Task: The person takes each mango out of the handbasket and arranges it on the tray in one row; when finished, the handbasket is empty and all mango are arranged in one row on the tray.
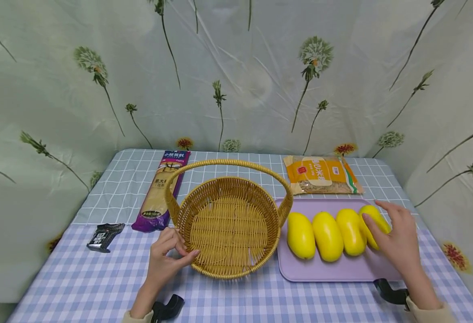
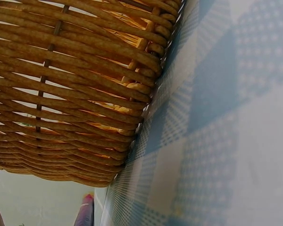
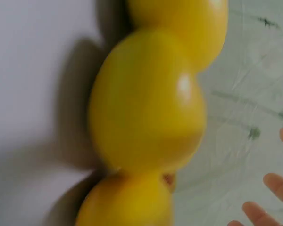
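Observation:
A round wicker basket [image 1: 228,224] with a tall arched handle stands in the middle of the table. My left hand [image 1: 167,252] pinches its near-left rim, thumb over the inside. In the left wrist view the woven wall [image 2: 61,94] of the basket fills much of the frame. To the right, several yellow mangoes [image 1: 327,236] lie in a row on a lilac tray [image 1: 325,272]. Over the rightmost mango [image 1: 375,224] hangs my right hand [image 1: 398,237], thumb and fingers spread around it. The right wrist view shows the fingertips [image 3: 278,188] apart from the mangoes.
A purple pasta packet [image 1: 155,197] lies left of the basket, partly behind its handle. Farther left is a small black wrapped packet [image 1: 105,237]. An orange-labelled bag [image 1: 321,176] rests behind the tray. A floral curtain [image 1: 252,85] hangs behind the table.

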`<state>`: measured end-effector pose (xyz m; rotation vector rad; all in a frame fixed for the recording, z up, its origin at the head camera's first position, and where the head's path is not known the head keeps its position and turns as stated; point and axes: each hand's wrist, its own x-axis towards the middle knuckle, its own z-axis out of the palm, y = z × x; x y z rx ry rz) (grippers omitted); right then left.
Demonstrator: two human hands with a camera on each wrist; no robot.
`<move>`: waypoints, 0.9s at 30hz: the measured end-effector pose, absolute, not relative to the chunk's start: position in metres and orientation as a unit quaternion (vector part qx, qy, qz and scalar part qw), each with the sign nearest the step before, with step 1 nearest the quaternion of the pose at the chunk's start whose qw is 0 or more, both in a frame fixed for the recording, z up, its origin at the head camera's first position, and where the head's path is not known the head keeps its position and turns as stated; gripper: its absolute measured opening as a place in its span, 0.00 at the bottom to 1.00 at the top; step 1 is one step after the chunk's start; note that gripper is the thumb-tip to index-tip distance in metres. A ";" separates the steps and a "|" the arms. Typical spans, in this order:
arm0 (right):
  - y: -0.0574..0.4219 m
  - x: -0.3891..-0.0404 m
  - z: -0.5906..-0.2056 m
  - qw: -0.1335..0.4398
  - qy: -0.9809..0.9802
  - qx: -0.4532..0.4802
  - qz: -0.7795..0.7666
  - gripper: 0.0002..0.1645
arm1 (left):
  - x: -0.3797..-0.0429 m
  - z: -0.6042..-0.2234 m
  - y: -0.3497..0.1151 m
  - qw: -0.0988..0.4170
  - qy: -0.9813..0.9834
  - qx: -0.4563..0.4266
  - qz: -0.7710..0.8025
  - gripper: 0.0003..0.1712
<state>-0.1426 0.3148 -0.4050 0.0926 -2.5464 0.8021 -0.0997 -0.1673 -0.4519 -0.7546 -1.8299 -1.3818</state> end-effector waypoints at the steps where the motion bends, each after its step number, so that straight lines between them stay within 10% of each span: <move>1: 0.310 -0.142 -0.404 0.236 -0.925 0.046 0.293 0.26 | -0.100 -0.452 -0.167 0.356 -0.709 -0.292 -0.535 0.21; 27: 0.239 -0.157 -0.395 0.186 -0.899 0.297 0.262 0.28 | -0.105 -0.444 -0.167 0.331 -0.734 -0.325 -0.495 0.11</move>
